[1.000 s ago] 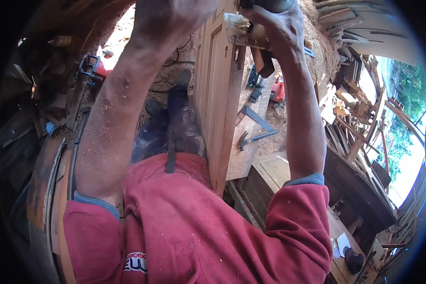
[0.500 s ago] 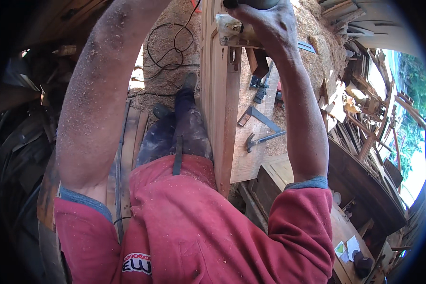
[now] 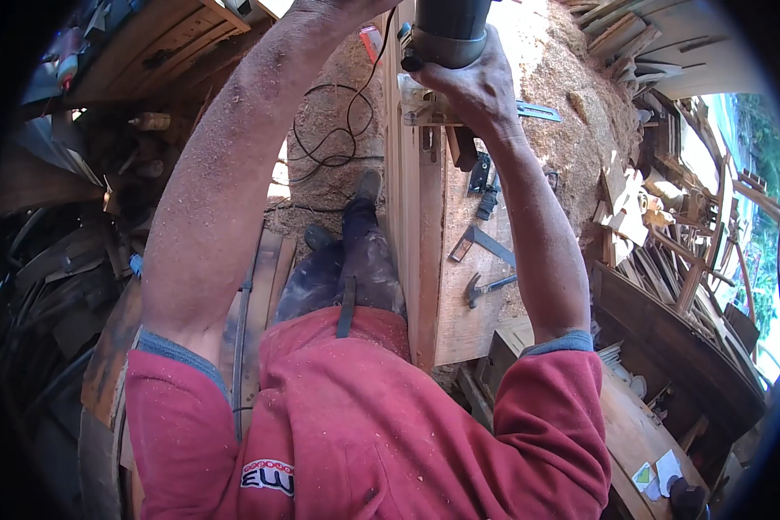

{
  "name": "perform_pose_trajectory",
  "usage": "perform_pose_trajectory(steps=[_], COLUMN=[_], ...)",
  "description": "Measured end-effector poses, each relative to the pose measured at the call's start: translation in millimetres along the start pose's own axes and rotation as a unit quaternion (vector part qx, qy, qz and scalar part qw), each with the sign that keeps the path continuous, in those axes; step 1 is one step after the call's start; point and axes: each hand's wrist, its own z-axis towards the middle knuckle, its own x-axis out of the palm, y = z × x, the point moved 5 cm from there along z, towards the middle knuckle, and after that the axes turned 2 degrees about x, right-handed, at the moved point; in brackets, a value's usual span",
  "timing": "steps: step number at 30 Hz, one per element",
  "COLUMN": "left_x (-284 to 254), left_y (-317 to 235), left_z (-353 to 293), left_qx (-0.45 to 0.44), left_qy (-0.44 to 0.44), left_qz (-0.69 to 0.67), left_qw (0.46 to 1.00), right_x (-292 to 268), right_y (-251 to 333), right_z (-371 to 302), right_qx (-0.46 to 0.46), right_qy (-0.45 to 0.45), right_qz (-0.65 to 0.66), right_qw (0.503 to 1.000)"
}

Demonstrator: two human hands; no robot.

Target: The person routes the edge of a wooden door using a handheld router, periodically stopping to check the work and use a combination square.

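While a black cord (image 3: 350, 130) lay looped on the shavings-strewn floor (image 3: 328, 114), a worker's left hand (image 3: 368, 5) was all but cut off at the top of the view, and whether it gripped anything could not be told. To its right, the door (image 3: 423, 225) stood on edge, its narrow upper side bearing the clear base (image 3: 422, 104) of a power tool (image 3: 451, 33), set beyond a slot in that edge. The right hand (image 3: 481, 82) wrapped around the tool's dark, rounded casing near the base. The tool looked stiff and fairly heavy, its smooth casing perhaps slippery with dust; low on the casing seemed the surest hold, with the base likely more brittle. The tool's far end was cropped and its cutting end hidden. A slotted metal strip (image 3: 537, 111) jutted past the wrist. On the board (image 3: 462, 334), a square (image 3: 491, 244) and a hammer (image 3: 494, 284) lay toward the right edge, the hammer's handle end hard to make out by the forearm.
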Motion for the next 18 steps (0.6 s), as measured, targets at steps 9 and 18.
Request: perform_pose_trajectory(steps=[9,18], left_x=[-5.0,-9.6], left_y=[-15.1,-17.4], left_z=[17.5,35.0], left_qx=[-0.02,0.02], left_qy=[0.041,0.071], left_qz=[0.036,0.217], left_qw=[0.998,0.973], right_x=[4.2,3.4], right_y=[-12.3,-6.7], right_z=[-0.4,-4.1], right_qx=[0.027,0.062], right_qy=[-0.018,-0.014], right_qz=[-0.052,-0.049], right_qw=[0.998,0.997])
